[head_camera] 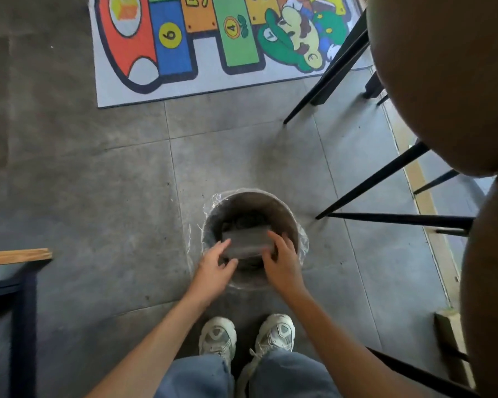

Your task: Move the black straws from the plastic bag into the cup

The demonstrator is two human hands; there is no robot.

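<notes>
I stand over a round bin (292,225) lined with clear plastic, on the floor in front of my shoes. Over its opening both hands hold a flat, grey, translucent plastic bag (246,242). My left hand (216,267) grips the bag's left end and my right hand (282,261) grips its right end. The bag looks blurred, and I cannot tell whether any black straws are inside it. No cup is in view.
A colourful play mat (213,44) lies on the grey tiled floor ahead. Brown round stool seats (443,81) on black legs (371,191) crowd the right side. A wooden-edged dark table (15,257) sits at the left.
</notes>
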